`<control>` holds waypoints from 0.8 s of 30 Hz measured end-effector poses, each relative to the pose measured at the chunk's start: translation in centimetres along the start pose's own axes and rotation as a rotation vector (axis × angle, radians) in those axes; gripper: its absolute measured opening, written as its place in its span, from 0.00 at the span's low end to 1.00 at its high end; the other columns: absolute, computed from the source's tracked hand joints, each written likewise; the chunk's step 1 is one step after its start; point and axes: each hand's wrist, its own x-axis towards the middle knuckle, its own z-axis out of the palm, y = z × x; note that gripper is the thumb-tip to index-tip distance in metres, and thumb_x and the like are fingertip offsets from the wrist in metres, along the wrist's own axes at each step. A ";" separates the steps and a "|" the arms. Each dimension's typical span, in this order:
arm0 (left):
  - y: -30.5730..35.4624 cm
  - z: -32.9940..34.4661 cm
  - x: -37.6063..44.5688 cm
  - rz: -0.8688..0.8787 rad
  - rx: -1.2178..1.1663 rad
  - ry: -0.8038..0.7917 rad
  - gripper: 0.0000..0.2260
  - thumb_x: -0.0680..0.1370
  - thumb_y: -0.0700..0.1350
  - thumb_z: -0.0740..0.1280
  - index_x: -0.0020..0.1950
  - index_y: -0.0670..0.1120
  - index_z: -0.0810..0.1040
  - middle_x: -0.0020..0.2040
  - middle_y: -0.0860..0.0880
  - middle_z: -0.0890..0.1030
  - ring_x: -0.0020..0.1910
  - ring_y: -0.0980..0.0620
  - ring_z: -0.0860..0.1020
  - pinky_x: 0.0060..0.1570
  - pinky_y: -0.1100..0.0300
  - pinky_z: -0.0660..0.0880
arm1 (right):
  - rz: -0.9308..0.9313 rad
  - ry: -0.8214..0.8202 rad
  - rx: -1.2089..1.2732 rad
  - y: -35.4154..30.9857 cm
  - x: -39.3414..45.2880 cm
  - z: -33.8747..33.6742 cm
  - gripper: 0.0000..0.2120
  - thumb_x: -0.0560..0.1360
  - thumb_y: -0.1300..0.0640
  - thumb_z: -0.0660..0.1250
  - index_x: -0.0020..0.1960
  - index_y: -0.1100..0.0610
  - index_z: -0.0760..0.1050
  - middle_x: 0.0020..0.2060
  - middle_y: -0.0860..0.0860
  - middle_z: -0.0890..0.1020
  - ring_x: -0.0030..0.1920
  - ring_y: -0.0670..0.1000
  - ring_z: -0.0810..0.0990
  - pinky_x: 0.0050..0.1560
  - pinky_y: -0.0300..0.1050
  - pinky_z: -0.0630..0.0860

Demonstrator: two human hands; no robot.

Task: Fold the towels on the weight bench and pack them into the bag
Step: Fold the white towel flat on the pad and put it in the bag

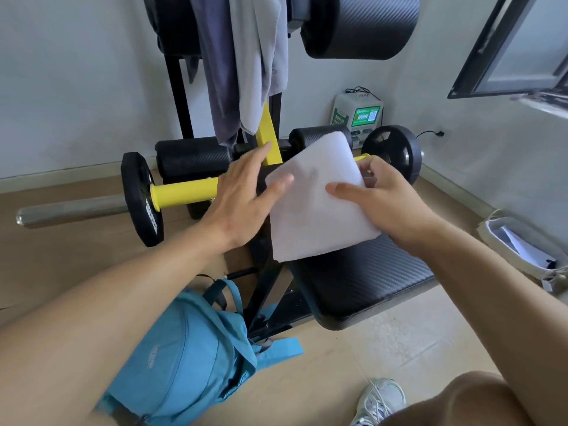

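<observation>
A folded white towel (313, 207) lies on the black padded seat of the weight bench (368, 281). My right hand (384, 198) grips the towel's right edge, thumb on top and fingers curled behind it. My left hand (242, 192) is open with straight fingers, its thumb touching the towel's left edge. A light grey towel (261, 56) and a dark grey towel (215, 72) hang from the bench's upper frame. The blue backpack (184, 358) lies on the floor beside the bench, below my left forearm.
A barbell with black weight plates (141, 198) and yellow sleeves crosses behind the bench. Black foam rollers (359, 23) sit above. A white basket (522, 247) stands at right, a green-and-white charging box (356, 115) by the wall, an open window (516, 47) top right. My shoe (381, 401) is below.
</observation>
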 end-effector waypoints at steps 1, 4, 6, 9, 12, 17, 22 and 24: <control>0.3 -0.7 0.3 -0.012 -0.065 0.028 0.33 0.80 0.66 0.59 0.82 0.56 0.56 0.81 0.55 0.60 0.77 0.62 0.55 0.75 0.55 0.51 | -0.029 -0.044 0.051 -0.4 -0.2 -0.3 0.19 0.71 0.52 0.78 0.55 0.57 0.73 0.48 0.52 0.86 0.47 0.56 0.86 0.49 0.61 0.83; 1.7 -2.9 0.5 -0.085 -0.335 -0.098 0.40 0.71 0.70 0.67 0.79 0.57 0.64 0.76 0.59 0.69 0.76 0.60 0.65 0.73 0.59 0.61 | -0.100 -0.250 0.175 -1.3 -0.8 -1.4 0.17 0.68 0.55 0.77 0.52 0.55 0.73 0.45 0.53 0.86 0.44 0.56 0.86 0.41 0.52 0.81; 2.2 -3.8 0.2 -0.157 -0.528 -0.304 0.31 0.71 0.63 0.74 0.71 0.54 0.74 0.65 0.55 0.82 0.64 0.55 0.80 0.63 0.57 0.76 | -0.121 -0.379 0.186 -1.4 -1.2 -1.7 0.16 0.67 0.55 0.77 0.50 0.53 0.74 0.47 0.54 0.85 0.44 0.55 0.84 0.39 0.48 0.81; 2.8 -3.5 -0.7 -0.315 -0.717 -0.511 0.16 0.74 0.51 0.72 0.59 0.48 0.82 0.54 0.48 0.87 0.52 0.48 0.86 0.48 0.55 0.84 | -0.101 -0.446 0.114 -1.0 -1.1 -1.9 0.18 0.67 0.54 0.79 0.53 0.53 0.77 0.50 0.55 0.85 0.45 0.57 0.85 0.40 0.48 0.82; 2.5 -2.4 -1.0 -0.382 -0.804 -0.492 0.16 0.74 0.48 0.71 0.60 0.45 0.82 0.56 0.45 0.87 0.54 0.45 0.86 0.51 0.53 0.84 | -0.041 -0.402 0.095 -0.4 -0.5 -1.8 0.25 0.66 0.52 0.77 0.60 0.57 0.76 0.51 0.57 0.86 0.49 0.59 0.86 0.47 0.52 0.83; 2.4 -1.3 -0.8 -0.449 -0.889 -0.337 0.13 0.78 0.46 0.70 0.62 0.45 0.80 0.55 0.46 0.87 0.53 0.45 0.86 0.48 0.52 0.84 | 0.049 -0.349 0.141 1.0 0.3 -2.3 0.27 0.66 0.50 0.76 0.62 0.56 0.78 0.55 0.56 0.86 0.56 0.60 0.84 0.60 0.59 0.78; 2.1 -0.5 -0.3 -0.520 -1.085 -0.218 0.15 0.80 0.44 0.68 0.68 0.45 0.78 0.60 0.46 0.85 0.57 0.46 0.85 0.53 0.51 0.83 | 0.142 -0.401 0.261 1.8 0.8 -2.4 0.20 0.72 0.56 0.72 0.64 0.56 0.78 0.57 0.53 0.86 0.57 0.55 0.85 0.51 0.48 0.83; 1.7 -0.4 -0.1 -0.514 -1.065 -0.261 0.14 0.82 0.39 0.65 0.68 0.45 0.77 0.61 0.46 0.85 0.58 0.47 0.84 0.54 0.52 0.83 | 0.130 -0.362 0.290 2.1 1.2 -2.5 0.19 0.74 0.58 0.71 0.65 0.57 0.78 0.58 0.53 0.85 0.57 0.54 0.85 0.47 0.45 0.83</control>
